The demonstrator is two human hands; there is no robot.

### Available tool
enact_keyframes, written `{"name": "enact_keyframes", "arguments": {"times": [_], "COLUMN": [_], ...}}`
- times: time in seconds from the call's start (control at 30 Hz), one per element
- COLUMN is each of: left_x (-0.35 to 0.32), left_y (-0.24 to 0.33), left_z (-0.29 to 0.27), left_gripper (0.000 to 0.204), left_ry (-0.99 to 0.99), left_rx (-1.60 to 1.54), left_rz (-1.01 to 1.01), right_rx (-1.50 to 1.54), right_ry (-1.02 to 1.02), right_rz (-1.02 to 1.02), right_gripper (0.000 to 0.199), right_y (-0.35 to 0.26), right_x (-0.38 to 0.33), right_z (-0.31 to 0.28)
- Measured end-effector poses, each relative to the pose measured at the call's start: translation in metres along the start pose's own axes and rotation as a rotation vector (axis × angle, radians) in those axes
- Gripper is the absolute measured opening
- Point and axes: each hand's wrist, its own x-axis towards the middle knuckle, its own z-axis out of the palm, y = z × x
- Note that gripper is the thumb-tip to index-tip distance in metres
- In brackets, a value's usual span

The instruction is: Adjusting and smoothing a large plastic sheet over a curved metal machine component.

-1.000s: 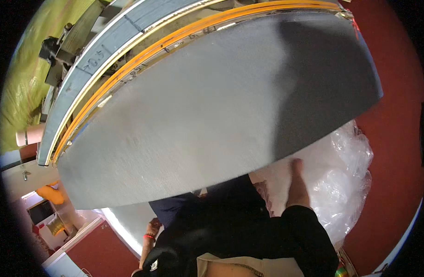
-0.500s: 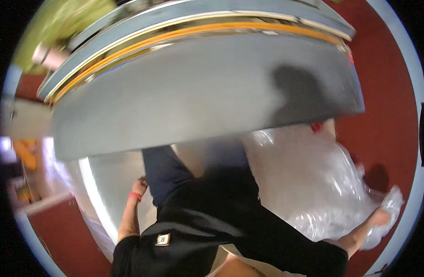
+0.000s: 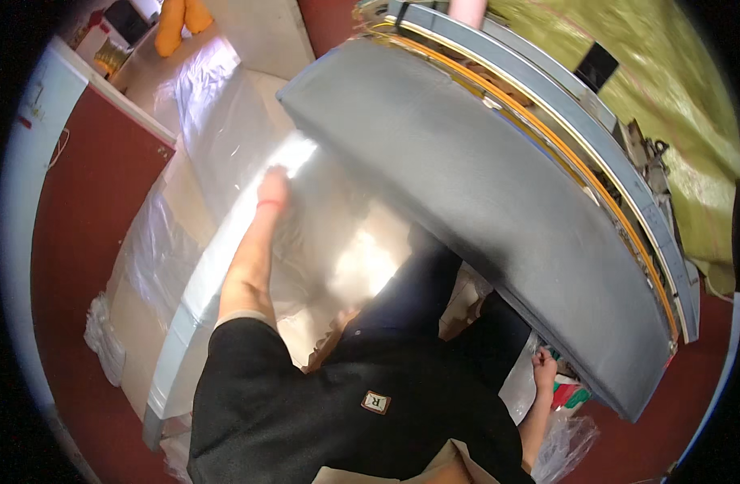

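While the left hand (image 3: 273, 187) lies flat, fingers open, on the clear crinkled plastic sheeting (image 3: 225, 161) over the pale panel, the right hand (image 3: 543, 367) curls shut beneath the large grey padded board (image 3: 483, 194); smoothing outward with steady pressure likely avoids creases
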Motion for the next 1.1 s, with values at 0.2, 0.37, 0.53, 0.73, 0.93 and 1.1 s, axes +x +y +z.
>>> {"name": "enact_keyframes", "arguments": {"times": [0.2,0.37,0.53,0.73,0.93,1.1], "left_x": [-0.102,-0.153,-0.126,-0.142,-0.147,-0.109], "left_y": [-0.094,-0.173,0.025,0.245,0.334,0.327], "left_z": [-0.038,-0.112,-0.248,-0.293,-0.325,-0.322], "left_gripper": [0.012,0.009,0.007,0.015,0.013,0.018], "left_ry": [0.233,1.003,0.750,0.251,0.414,0.301], "left_rx": [0.086,-0.340,-0.762,-0.588,-0.379,-0.571], "left_rz": [-0.250,-0.703,0.219,1.411,1.499,1.292], "right_rx": [-0.283,-0.552,-0.020,0.839,0.881,0.250], "right_ry": [0.041,-0.160,-0.214,-0.441,-0.476,-0.221], "right_rz": [-0.242,-0.264,-0.704,-1.071,-0.831,-0.568], "right_gripper": [0.029,0.034,0.029,0.070,0.030,0.011], "right_y": [-0.061,-0.133,-0.275,-0.423,-0.362,-0.219], "right_x": [0.021,0.010,-0.021,-0.070,-0.073,-0.082], "right_z": [-0.005,-0.017,-0.041,-0.067,-0.086,-0.134]}}
